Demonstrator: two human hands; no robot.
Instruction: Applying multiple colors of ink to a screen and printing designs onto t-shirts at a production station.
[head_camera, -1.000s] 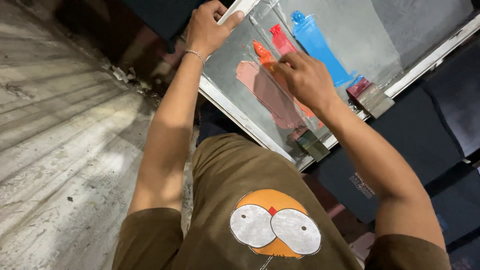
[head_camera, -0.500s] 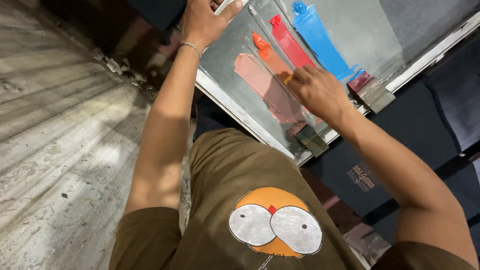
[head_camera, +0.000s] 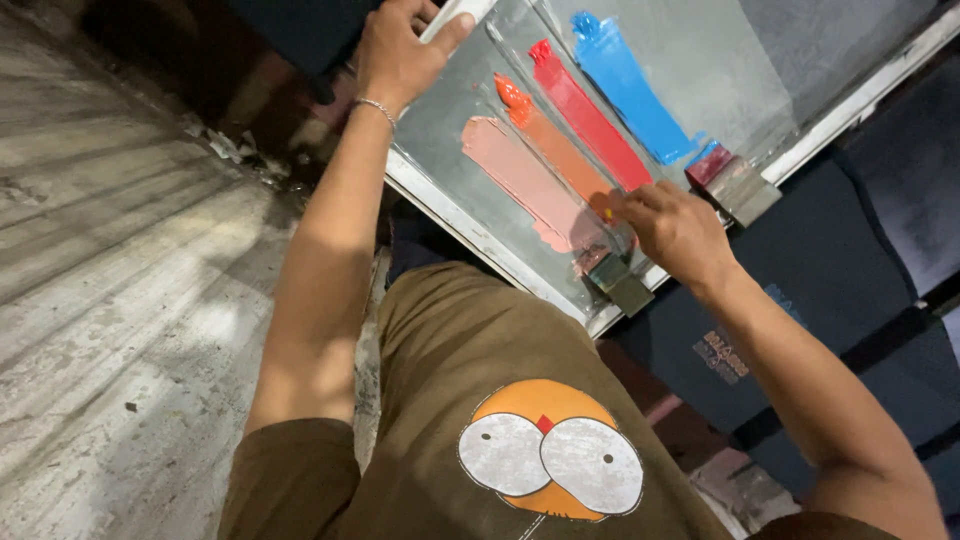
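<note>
The grey mesh printing screen in its white frame carries pink, orange, red and blue ink stripes; left hand clamps the frame's far edge, right hand closes around a small squeegee at the stripes' near end.

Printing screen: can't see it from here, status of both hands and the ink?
Left hand grips the screen frame's far edge. Right hand sits at the near end of the orange ink stripe. Pink, red, blue stripes alongside; two squeegees rest at the near rail.
</note>
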